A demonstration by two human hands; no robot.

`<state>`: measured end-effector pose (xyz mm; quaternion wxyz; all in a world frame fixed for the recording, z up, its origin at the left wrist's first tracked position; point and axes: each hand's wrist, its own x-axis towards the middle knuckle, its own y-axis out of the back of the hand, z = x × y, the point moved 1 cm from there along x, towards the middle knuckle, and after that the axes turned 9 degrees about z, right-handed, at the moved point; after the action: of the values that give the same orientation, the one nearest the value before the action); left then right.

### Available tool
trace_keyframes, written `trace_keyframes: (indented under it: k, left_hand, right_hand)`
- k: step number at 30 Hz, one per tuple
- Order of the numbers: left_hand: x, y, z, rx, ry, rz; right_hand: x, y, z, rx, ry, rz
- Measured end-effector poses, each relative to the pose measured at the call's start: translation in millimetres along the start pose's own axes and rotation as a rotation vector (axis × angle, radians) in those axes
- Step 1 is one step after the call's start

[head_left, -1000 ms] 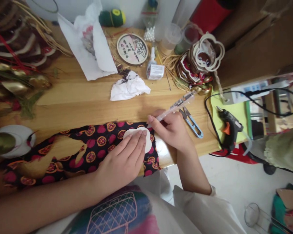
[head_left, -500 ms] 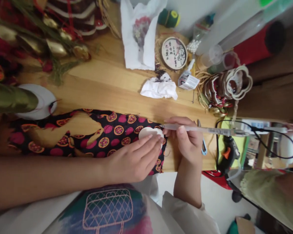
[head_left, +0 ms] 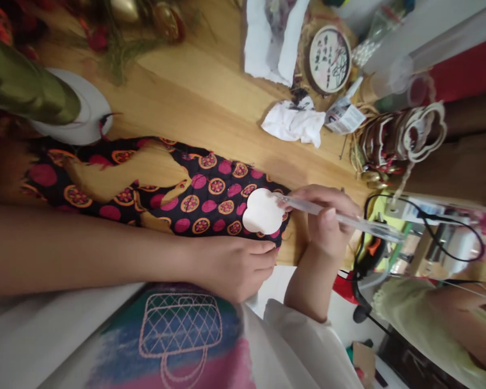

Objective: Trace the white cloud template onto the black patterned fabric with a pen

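My right hand [head_left: 330, 213] grips a clear pen [head_left: 344, 219], its tip resting at the upper right rim of a white flower-shaped piece [head_left: 262, 212]. That piece lies flat on black cloth [head_left: 208, 189] printed with pink and orange rounds, near the cloth's right end. Large cut-outs in the cloth's left part show the wood beneath. My left hand [head_left: 238, 265] is closed over the near edge of the cloth, just below the white piece, fingers together and curled, thumb hidden.
Behind the cloth lie crumpled white tissue [head_left: 294, 121], a small glue bottle [head_left: 344, 114] and a round box with writing [head_left: 330, 59]. A dark glue gun [head_left: 368, 256] with a black cable is at right. An olive satin cylinder [head_left: 32, 92] stands left. Another person's sleeve [head_left: 413, 313] shows lower right.
My left hand has slid off the white piece down to the cloth's near edge, uncovering it. The pen tip has moved onto the piece's rim. The whole view has shifted.
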<state>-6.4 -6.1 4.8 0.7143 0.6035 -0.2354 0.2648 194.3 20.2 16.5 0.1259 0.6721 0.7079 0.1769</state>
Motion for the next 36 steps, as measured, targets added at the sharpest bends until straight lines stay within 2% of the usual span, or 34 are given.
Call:
trace_keyframes:
  k: [3,8,13,20,28,36]
  left_hand:
    - [-0.2,-2.2,-1.7,-0.003,0.009,-0.009]
    - [-1.6,-7.6,-0.7,0.004,-0.004,-0.009]
    - [-3.0,-11.5,0.2,0.02,-0.009,0.028]
    - [-0.4,-5.3,-0.3,-0.017,-0.006,-0.134]
    - [-1.6,-8.3,-0.5,-0.052,0.055,-0.018]
    - [-0.9,-4.5,-1.3,-0.002,0.114,0.037]
  right_hand:
    - [-0.2,-0.9,0.5,0.178,0.027,0.062]
    - [3.0,-4.1,-1.8,0.106,-0.045,-0.059]
    - [3.7,-6.9,-1.7,0.115,-0.046,-0.05]
    - [3.5,-7.3,-2.5,0.155,-0.061,-0.045]
    - [3.9,-6.1,-1.2,0.178,-0.065,-0.074]
    - [5.0,-4.5,-3.9,0.189,-0.091,-0.094]
